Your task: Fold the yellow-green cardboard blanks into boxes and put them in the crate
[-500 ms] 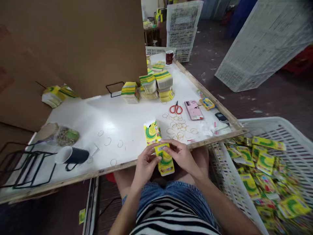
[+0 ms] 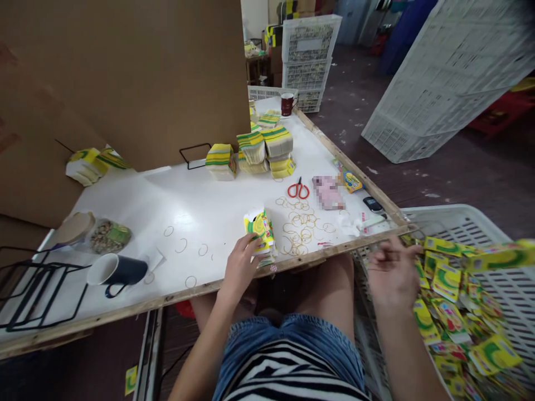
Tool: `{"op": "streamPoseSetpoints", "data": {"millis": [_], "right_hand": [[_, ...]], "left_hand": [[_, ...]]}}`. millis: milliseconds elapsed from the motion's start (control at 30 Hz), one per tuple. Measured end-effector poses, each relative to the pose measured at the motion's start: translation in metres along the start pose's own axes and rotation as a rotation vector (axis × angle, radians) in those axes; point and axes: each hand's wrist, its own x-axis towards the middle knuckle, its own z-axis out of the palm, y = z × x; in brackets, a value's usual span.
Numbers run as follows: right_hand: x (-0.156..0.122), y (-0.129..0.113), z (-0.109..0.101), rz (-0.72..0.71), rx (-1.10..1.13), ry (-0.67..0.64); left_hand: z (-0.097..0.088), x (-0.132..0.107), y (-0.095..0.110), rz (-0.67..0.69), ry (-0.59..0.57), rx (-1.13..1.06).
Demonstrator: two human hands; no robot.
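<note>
A small stack of flat yellow cartons (image 2: 262, 228) with green print lies at the table's front edge. My left hand (image 2: 241, 260) is on its left side, fingers curled over the top carton. Out to the right, my right hand (image 2: 393, 273) hangs by the near rim of a white plastic basket (image 2: 463, 213). It is blurred, with its fingers loosely apart and nothing visible in them. A folded yellow carton (image 2: 501, 256), smeared by motion, is over the basket, apart from that hand. Many similar cartons (image 2: 447, 278) lie heaped inside.
Loose rubber bands (image 2: 301, 225), red-handled scissors (image 2: 298, 189) and a blurred-out pink item (image 2: 329, 192) lie on the white table. Bundled cartons (image 2: 220, 161) stand along the back. At left are a dark mug (image 2: 127, 269), a jar (image 2: 109, 236) and a black wire rack (image 2: 45, 289).
My right hand has swung from my lap to the basket, and the carton it held is now loose over the basket. My left hand has moved onto the stack on the table.
</note>
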Motion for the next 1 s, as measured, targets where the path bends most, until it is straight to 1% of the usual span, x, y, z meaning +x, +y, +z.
{"op": "streamPoseSetpoints", "data": {"millis": [100, 200, 300, 400, 500, 667, 700, 733, 833, 867, 900, 967, 1000], "right_hand": [[-0.029, 0.028, 0.013, 0.193, -0.103, -0.132], [-0.055, 0.049, 0.032, 0.306, -0.194, -0.289], [-0.073, 0.059, 0.048, 0.405, -0.277, -0.454], [-0.084, 0.064, 0.056, 0.469, -0.343, -0.552], [-0.089, 0.068, 0.057, 0.488, -0.380, -0.583], [-0.091, 0.077, 0.053, 0.488, -0.419, -0.600], [-0.091, 0.079, 0.053, 0.494, -0.428, -0.600], [-0.092, 0.081, 0.055, 0.499, -0.434, -0.597], [-0.095, 0.083, 0.062, 0.494, -0.418, -0.606], [-0.096, 0.082, 0.063, 0.480, -0.411, -0.615], [-0.096, 0.081, 0.065, 0.461, -0.410, -0.626], [-0.094, 0.076, 0.065, 0.414, -0.428, -0.629], [-0.093, 0.073, 0.063, 0.393, -0.442, -0.623]], "left_hand": [[-0.008, 0.003, 0.000, 0.004, -0.044, 0.006], [-0.017, 0.006, 0.000, -0.007, -0.085, -0.007], [-0.020, 0.008, 0.000, 0.006, -0.084, 0.022], [-0.017, 0.006, 0.003, 0.057, -0.069, 0.104], [-0.015, 0.004, 0.001, 0.101, -0.052, 0.124], [-0.018, 0.008, -0.007, 0.139, -0.023, 0.029], [-0.019, 0.008, -0.007, 0.156, 0.015, 0.016], [-0.020, 0.007, -0.005, 0.177, 0.078, 0.010], [-0.019, -0.003, 0.005, 0.268, 0.339, 0.016], [-0.018, -0.009, 0.010, 0.316, 0.395, 0.019], [-0.017, -0.015, 0.015, 0.376, 0.412, 0.019], [-0.014, -0.028, 0.022, 0.493, 0.364, -0.020], [-0.013, -0.033, 0.025, 0.507, 0.334, -0.064]]}}
